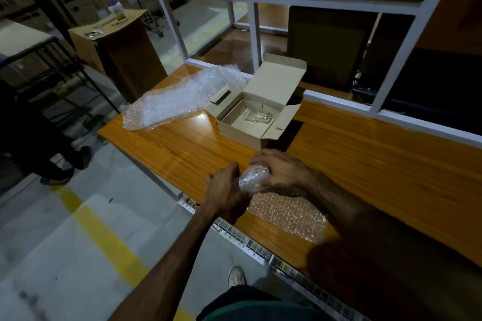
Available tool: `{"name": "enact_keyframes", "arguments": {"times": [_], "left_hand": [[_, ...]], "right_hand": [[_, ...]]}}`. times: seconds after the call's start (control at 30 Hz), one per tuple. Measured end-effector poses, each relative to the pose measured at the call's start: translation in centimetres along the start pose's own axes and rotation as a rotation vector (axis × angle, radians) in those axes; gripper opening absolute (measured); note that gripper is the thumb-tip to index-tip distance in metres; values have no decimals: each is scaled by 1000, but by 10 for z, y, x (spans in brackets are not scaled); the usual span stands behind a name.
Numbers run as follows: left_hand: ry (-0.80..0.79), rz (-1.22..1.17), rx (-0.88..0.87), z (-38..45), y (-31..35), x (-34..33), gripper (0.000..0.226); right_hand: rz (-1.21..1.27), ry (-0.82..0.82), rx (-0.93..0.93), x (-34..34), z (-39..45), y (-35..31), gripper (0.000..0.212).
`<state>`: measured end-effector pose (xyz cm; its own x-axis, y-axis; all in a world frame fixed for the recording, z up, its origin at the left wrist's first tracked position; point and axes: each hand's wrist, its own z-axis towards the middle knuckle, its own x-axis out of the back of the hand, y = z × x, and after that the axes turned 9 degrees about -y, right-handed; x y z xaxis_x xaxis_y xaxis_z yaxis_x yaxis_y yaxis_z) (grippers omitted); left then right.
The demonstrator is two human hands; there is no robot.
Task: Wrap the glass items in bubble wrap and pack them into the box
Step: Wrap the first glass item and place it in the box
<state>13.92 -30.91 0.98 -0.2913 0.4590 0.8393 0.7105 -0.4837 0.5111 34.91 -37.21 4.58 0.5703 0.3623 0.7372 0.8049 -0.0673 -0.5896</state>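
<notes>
Both my hands hold a glass rolled in bubble wrap (pixel 252 177) just above the wooden table (pixel 365 159). My left hand (pixel 225 186) grips its near end and my right hand (pixel 281 171) covers its top and far side. The loose tail of that bubble wrap sheet (pixel 287 214) lies flat on the table under my right forearm. Further back stands a small open cardboard box (pixel 257 109) with a bare clear glass (pixel 257 115) lying on its side inside.
A large crumpled sheet of bubble wrap (pixel 182 98) lies at the table's far left corner. White shelf frames (pixel 254 34) with cartons rise behind the table. Another person's legs (pixel 60 154) stand on the floor at left, near a tall cardboard carton (pixel 120 52).
</notes>
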Motion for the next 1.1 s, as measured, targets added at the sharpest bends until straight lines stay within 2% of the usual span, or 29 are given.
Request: {"name": "enact_keyframes", "arguments": {"times": [0.13,0.23,0.33,0.4,0.5,0.67,0.73,0.8,0.9,1.0,1.03,1.1], "left_hand": [[-21,-21,-29,-3,3,-5,55],[-138,-111,-20,-2,2,-2,75],[-202,-127,20,3,4,4,89],[-233,-130,40,6,8,11,80],[-266,-174,25,9,12,15,49],[-275,-457,23,11,9,21,42],[-294,-535,18,11,7,29,45],[-309,-600,21,14,4,37,47],[-335,-688,50,20,2,51,49],[-356,-783,58,26,1,63,45],[-363,-812,66,27,2,67,44],[-397,-918,46,28,1,73,44]], "right_hand": [[145,-91,-71,9,-5,5,77],[203,-69,-71,1,-10,13,65],[208,-1,-91,-9,-10,23,84],[222,47,-92,-13,-9,29,85],[206,115,-100,-18,-8,37,77],[94,143,-263,-22,-13,56,90],[199,137,-305,-19,-12,64,85],[274,118,-316,-8,-10,69,69],[481,5,-265,19,-9,67,44],[683,-58,-166,45,-17,59,42],[787,-52,-120,50,-21,58,39],[1189,-33,30,52,-25,62,39]]}}
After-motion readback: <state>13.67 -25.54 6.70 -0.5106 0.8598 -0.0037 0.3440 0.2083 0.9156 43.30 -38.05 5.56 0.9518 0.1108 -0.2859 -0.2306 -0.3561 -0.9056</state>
